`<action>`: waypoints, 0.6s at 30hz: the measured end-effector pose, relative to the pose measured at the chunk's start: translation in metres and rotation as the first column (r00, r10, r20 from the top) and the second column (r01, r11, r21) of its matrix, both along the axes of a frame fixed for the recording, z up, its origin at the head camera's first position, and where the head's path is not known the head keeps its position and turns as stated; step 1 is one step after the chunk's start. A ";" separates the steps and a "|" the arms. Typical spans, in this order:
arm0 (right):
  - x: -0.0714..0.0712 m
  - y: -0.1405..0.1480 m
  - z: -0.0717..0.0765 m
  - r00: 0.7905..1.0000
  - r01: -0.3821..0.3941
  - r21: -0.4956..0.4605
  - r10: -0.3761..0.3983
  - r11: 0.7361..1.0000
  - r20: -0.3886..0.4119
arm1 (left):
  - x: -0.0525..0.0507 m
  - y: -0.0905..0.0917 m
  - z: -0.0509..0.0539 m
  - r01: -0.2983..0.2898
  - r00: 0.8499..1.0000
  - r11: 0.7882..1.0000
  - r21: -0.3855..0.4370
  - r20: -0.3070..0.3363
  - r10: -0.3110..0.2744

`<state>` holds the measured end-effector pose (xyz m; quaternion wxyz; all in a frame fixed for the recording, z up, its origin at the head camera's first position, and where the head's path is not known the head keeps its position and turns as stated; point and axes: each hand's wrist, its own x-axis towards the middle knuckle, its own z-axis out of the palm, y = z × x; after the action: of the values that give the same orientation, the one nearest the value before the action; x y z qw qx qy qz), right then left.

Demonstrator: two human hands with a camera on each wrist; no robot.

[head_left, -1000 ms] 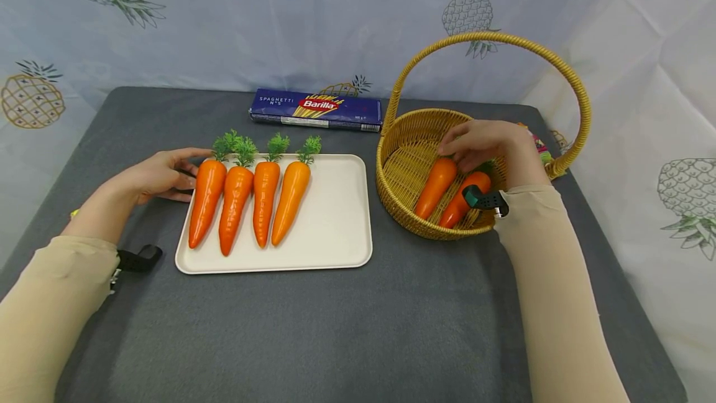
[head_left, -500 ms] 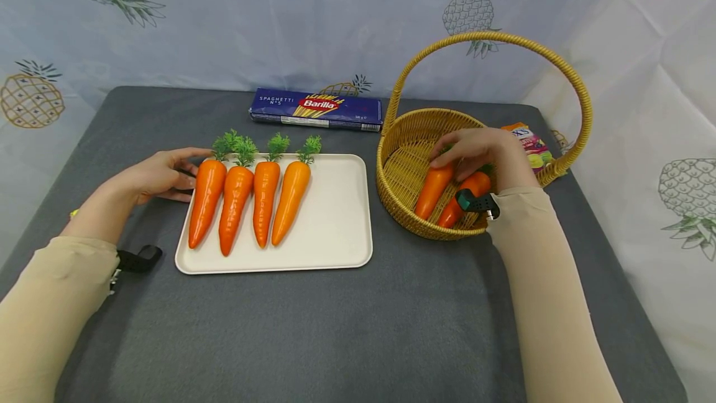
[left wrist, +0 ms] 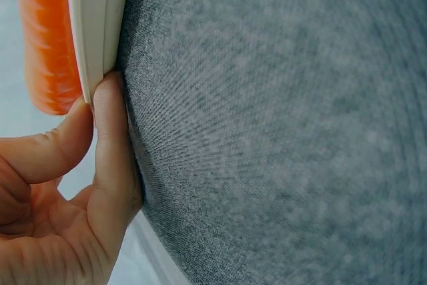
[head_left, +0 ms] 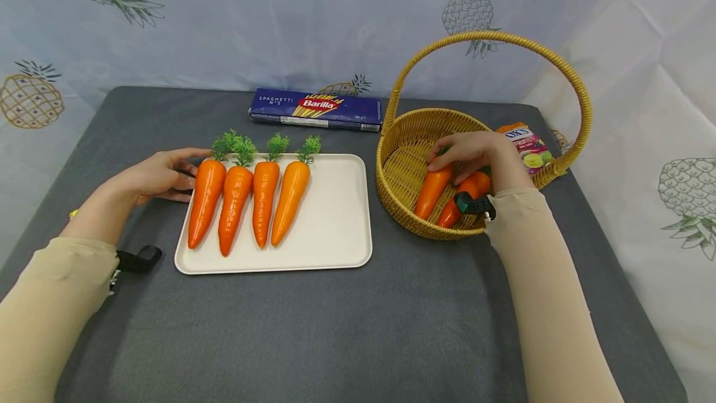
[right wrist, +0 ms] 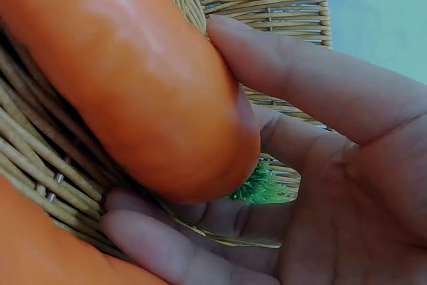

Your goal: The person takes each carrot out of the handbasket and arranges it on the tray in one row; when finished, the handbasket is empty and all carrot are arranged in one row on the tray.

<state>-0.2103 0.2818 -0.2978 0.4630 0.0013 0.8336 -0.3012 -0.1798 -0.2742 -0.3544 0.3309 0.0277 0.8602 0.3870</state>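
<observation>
- Your right hand [head_left: 470,149] is in the basket [head_left: 408,163]; its thumb and fingers [right wrist: 160,248] bend round the fat end of an orange carrot [head_left: 432,193]; how tight that hold is, I cannot tell.
- That carrot lies just under your fingers, on the left and near you; its long way runs from your hand back toward your body, with the thin tip a bit to the left.
- A second carrot [head_left: 475,184] lies just to its right (your wrist strap [head_left: 472,203] hides some of it); the two lean nearly the same way, so it may be easy to bump.
- Your right hand is the near one; your left hand [head_left: 159,176] is well apart, pinching the left edge of the tray [head_left: 338,213].
- The tray sits left of the basket; four carrots [head_left: 237,207] lie side by side on its left part, thin tips toward you; its right end is nearest the basket.
</observation>
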 end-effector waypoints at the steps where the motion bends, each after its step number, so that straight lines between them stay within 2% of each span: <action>1: 0.000 0.000 0.000 1.000 0.000 0.000 0.000 1.000 0.000 | 0.000 0.000 0.000 0.000 1.000 1.000 0.000 -0.001 0.000; 18: 0.000 -0.004 -0.002 0.994 0.039 -0.037 -0.043 0.999 -0.100 | 0.001 0.000 0.000 0.003 1.000 1.000 0.003 -0.008 -0.003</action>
<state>-0.2106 0.2782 -0.3002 0.4141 -0.0049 0.8503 -0.3247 -0.1789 -0.2745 -0.3543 0.3281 0.0311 0.8608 0.3878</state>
